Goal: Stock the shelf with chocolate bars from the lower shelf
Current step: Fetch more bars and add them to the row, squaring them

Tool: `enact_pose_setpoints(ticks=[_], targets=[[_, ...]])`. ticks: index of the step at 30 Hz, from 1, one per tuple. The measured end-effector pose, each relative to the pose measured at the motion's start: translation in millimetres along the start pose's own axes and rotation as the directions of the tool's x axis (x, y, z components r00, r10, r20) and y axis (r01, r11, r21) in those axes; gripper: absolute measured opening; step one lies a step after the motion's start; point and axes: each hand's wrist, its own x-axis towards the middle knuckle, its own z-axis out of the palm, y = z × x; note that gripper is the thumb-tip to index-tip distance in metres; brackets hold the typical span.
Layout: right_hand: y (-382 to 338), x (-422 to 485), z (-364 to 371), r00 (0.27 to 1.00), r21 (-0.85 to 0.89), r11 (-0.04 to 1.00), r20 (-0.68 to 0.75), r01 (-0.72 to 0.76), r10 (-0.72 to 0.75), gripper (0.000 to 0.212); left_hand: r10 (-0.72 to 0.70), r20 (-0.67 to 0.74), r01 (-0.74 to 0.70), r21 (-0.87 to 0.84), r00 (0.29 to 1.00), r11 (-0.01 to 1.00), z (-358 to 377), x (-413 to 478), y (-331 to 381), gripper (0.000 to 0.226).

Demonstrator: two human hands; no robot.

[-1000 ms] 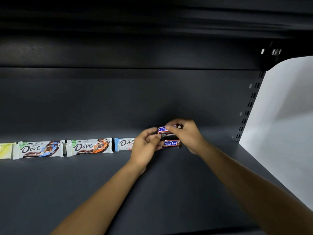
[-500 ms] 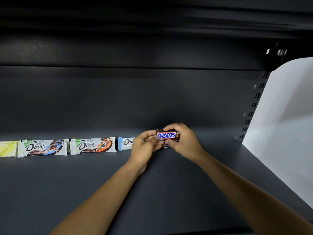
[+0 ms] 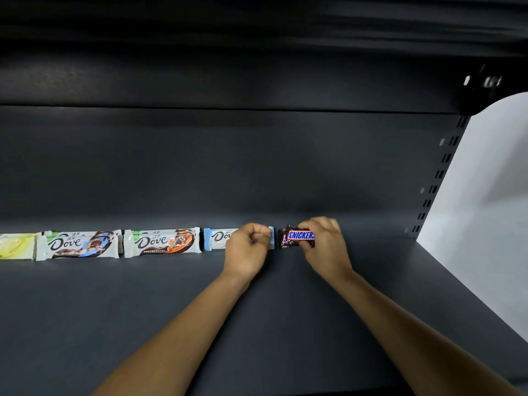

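Observation:
A row of Dove bars lies along the back of the dark shelf (image 3: 171, 310): a yellow one (image 3: 15, 246) at the far left, a blue-swirl one (image 3: 78, 244), an orange-swirl one (image 3: 163, 242) and a light-blue one (image 3: 218, 238). My left hand (image 3: 247, 250) lies curled over the right end of the light-blue bar and hides it. Just to the right, my right hand (image 3: 325, 247) grips a stack of Snickers bars (image 3: 298, 236) low at the shelf; the top label faces me.
The shelf's back panel (image 3: 257, 167) rises right behind the row. A slotted upright (image 3: 437, 178) and a white wall (image 3: 491, 195) bound the right side. Another shelf (image 3: 257, 52) overhangs above.
My hands have parted. The left let go of the Snickers and shifted left over the light-blue Dove bar. The right brought the Snickers stack down beside that bar.

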Motion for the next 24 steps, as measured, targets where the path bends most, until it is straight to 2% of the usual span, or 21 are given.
enact_pose_setpoints(ticks=[11,16,24], targets=[[-0.8,-5.6,6.1,0.988,0.027,0.998,0.141,0.063,-0.066,0.037,0.032,0.03,-0.033,0.02,0.999,0.999,1.1,0.8,-2.0,0.022],[-0.9,-5.3,0.3,0.984,0.011,0.999,0.173,0.047,-0.049,0.043,0.034,0.019,-0.034,0.011,0.999,0.999,-0.6,-0.2,-0.8,0.021],[3.2,-5.7,0.1,0.985,-0.007,1.0,0.172,0.024,-0.022,0.036,0.012,0.032,-0.013,0.032,0.999,0.999,-0.7,-0.5,-1.3,0.022]])
